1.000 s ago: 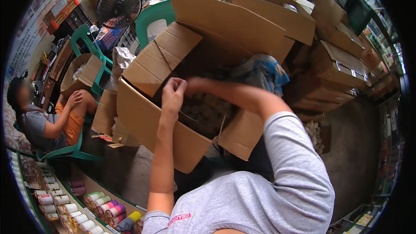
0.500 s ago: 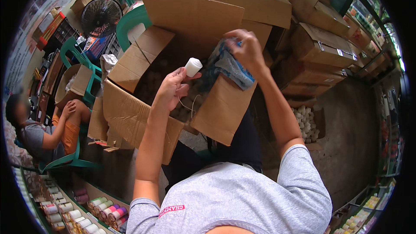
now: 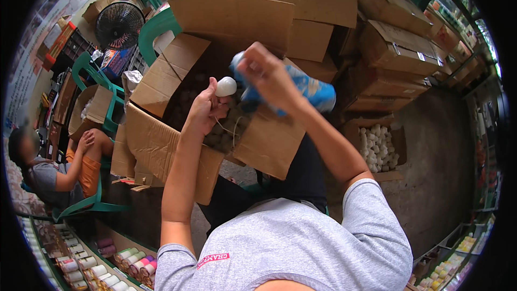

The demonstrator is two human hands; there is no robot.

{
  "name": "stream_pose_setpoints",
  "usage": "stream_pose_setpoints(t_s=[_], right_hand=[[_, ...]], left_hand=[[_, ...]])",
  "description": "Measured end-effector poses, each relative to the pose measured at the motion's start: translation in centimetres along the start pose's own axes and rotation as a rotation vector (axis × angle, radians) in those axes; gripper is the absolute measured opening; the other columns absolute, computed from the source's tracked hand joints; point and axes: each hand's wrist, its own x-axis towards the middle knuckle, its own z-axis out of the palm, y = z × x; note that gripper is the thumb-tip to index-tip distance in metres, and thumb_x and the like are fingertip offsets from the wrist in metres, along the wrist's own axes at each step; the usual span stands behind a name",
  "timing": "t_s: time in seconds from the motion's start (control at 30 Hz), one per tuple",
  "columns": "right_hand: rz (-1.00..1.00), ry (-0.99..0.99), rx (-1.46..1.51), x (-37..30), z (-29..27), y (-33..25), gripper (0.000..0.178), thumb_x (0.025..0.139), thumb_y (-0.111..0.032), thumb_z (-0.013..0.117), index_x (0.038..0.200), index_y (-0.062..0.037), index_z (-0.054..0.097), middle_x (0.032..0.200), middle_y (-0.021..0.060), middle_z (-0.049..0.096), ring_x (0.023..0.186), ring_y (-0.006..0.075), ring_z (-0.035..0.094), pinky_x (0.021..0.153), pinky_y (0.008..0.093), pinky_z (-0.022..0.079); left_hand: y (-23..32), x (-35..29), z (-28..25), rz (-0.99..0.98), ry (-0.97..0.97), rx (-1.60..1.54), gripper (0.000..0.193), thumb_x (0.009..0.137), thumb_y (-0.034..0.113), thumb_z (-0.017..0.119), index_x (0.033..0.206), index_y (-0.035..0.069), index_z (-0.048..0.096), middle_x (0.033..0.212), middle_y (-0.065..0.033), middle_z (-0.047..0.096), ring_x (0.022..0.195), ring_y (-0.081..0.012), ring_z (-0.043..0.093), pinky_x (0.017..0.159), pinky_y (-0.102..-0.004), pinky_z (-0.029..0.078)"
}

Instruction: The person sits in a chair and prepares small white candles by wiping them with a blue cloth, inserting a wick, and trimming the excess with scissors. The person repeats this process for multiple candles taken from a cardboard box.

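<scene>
Left hand (image 3: 206,106) grips a smooth white cylinder (image 3: 226,87). Right hand (image 3: 265,73), grip unclear, overlaps blue sheeting (image 3: 319,92) at the brown cardboard box's (image 3: 151,136) right edge.

From close above the near side of the open brown cardboard box (image 3: 156,141), the head fisheye looks down.

1. Left forearm (image 3: 182,178): bare, stretched away from the body, leaning slightly rightward.
2. Left hand (image 3: 204,109): from where I stand, its fingers curl inward in a grip, one digit pointing upward.
3. Right forearm (image 3: 328,137): bare, bent at the elbow, slanting forward and leftward.
4. Right hand (image 3: 265,71): near the left hand but apart, fingers bent; blur hides its grip.
</scene>
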Motion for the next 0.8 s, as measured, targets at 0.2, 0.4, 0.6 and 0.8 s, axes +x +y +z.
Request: stream_pose_setpoints(t_s=[0.2,0.4,0.6,0.8], right_hand=[[-0.1,-0.092,0.167,-2.3,3.8,1.6,0.03,0.082,0.0,0.07,0.111,-0.0068,0.065,0.092,0.0099,0.067,0.074,0.0165,0.063,0.067,0.0286,0.05],[-0.101,0.011,0.118,-1.9,5.3,2.6,0.012,0.087,-0.002,0.067,0.098,-0.0014,0.066,0.087,0.0059,0.065,0.076,0.0115,0.06,0.067,0.0262,0.05],[0.34,0.136,0.556,-0.4,5.8,3.9,0.017,0.093,-0.016,0.064,0.091,0.0,0.063,0.083,0.0026,0.063,0.073,0.0094,0.059,0.064,0.0237,0.049],[0.463,0.074,0.894,0.6,3.3,4.0,0.017,0.093,-0.017,0.065,0.1,-0.0012,0.066,0.093,0.0047,0.067,0.081,0.0092,0.062,0.072,0.0231,0.051]], left_hand=[[-0.9,-0.6,0.1,0.011,0.048,-0.05,0.041,0.104,0.045,0.035,0.108,0.01,0.057,0.08,0.0004,0.06,0.048,-0.0041,0.041,0.043,-0.0183,0.03],[-1.2,-1.0,4.6,0.09,0.348,0.009,0.032,0.104,0.04,0.038,0.11,0.012,0.053,0.084,0.0013,0.058,0.055,-0.004,0.045,0.045,-0.0182,0.031],[-2.3,-1.2,2.6,0.313,0.053,0.152,0.043,0.102,0.05,0.036,0.106,0.01,0.052,0.074,0.0017,0.046,0.05,-0.0039,0.033,0.046,-0.0199,0.025],[-1.1,-1.6,1.4,0.246,-0.034,-0.096,0.046,0.102,0.052,0.034,0.1,0.009,0.052,0.071,0.0023,0.044,0.047,-0.0048,0.028,0.046,-0.0205,0.024]])
